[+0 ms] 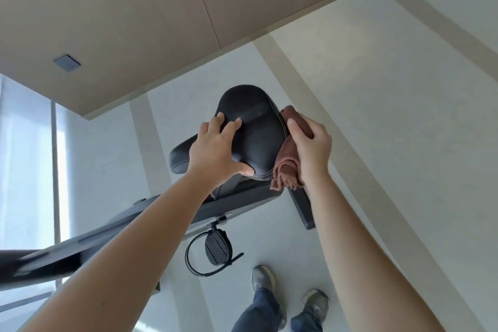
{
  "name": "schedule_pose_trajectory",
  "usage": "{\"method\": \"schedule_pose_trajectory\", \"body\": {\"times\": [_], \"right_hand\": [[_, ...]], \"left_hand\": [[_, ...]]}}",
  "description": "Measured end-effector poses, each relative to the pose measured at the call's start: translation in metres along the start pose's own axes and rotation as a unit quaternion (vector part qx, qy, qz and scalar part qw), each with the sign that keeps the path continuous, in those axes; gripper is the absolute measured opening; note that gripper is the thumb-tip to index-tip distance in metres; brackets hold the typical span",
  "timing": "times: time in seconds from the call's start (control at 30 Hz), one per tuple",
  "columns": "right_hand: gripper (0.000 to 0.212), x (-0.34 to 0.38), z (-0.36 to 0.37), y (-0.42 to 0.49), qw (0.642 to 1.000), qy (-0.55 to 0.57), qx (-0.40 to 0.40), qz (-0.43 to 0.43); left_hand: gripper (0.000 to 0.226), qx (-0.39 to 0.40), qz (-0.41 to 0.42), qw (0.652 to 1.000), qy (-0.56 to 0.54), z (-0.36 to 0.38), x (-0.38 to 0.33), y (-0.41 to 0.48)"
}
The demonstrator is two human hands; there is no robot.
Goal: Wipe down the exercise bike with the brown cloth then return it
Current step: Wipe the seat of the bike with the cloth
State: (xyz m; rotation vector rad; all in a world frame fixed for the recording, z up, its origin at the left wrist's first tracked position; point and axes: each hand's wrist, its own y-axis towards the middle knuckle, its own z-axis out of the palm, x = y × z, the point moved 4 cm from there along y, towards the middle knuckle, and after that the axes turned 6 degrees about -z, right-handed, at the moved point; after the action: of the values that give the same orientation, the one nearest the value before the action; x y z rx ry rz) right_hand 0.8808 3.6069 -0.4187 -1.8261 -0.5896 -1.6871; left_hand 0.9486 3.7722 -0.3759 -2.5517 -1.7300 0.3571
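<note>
At frame centre, the seat (256, 129) is steadied by the left hand (215, 148), fingers curled over it, so the cloth (289, 156), gripped in the right hand (312, 148), can be rubbed along its side.

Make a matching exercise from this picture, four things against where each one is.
Things:
1. left hand
2. cloth
3. pedal
4. shoes

Places:
a. on the floor
b. low down, below the seat
c. holding the seat
d. in the right hand, against the seat's side

Pairs: 1-c, 2-d, 3-b, 4-a
</note>
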Motion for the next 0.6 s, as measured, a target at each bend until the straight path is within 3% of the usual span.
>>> {"method": "schedule_pose_trajectory", "body": {"times": [0.07, 0.3, 0.47, 0.6], "right_hand": [[0.018, -0.002, -0.002, 0.004, 1.000, 0.013, 0.010, 0.003], [0.029, -0.026, 0.012, -0.098, 0.972, 0.071, -0.222, 0.007], [0.021, -0.010, 0.004, -0.053, 0.979, 0.030, -0.200, -0.033], [0.024, -0.020, 0.008, -0.098, 0.973, 0.045, -0.225, -0.017]], "left_hand": [[0.106, -0.004, 0.001, 1.000, 0.002, 0.000, 0.000, 0.001], [0.103, -0.026, 0.024, 0.999, -0.013, 0.000, 0.007, -0.003], [0.096, -0.037, 0.061, 0.996, -0.055, 0.004, 0.012, -0.009], [0.070, -0.075, 0.076, 0.987, -0.124, 0.001, 0.032, -0.025]]}}
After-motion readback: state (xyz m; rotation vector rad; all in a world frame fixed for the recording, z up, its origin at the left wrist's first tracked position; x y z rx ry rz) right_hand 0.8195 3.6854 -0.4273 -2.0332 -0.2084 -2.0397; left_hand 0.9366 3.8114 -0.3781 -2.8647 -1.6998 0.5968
